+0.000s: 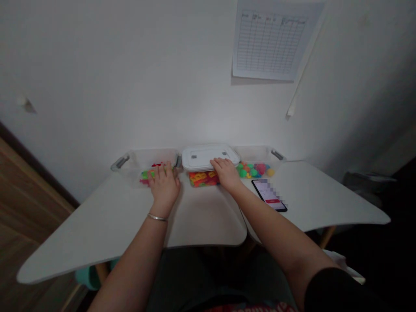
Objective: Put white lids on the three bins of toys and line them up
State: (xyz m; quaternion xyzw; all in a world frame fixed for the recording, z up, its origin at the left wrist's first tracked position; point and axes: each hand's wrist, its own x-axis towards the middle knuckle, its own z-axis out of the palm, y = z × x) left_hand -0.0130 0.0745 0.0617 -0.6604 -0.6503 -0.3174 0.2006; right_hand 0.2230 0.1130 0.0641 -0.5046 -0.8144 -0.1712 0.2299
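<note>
- At the white table's (201, 216) far edge, your right hand (225, 172) lies flat on a white-lidded clear plastic box of bright blocks (204, 158).
- Your left hand (164, 182) covers a clear plastic tub's (130, 164) rim; grip unclear.
- Box seems light, stiff, slick: hold its sides.

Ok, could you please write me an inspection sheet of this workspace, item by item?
Surface: two white tables side by side.
Job's things: open left bin with green and red pieces; middle box with orange pieces, white lid on.
Clutter: right bin of coloured balls; phone, screen lit.
Grippers: left hand over the left bin's front wall, grip unclear; right hand flat on the lid.
Cables: nothing seen.
Surroundings: printed sheet on white wall; wooden floor at left.
</note>
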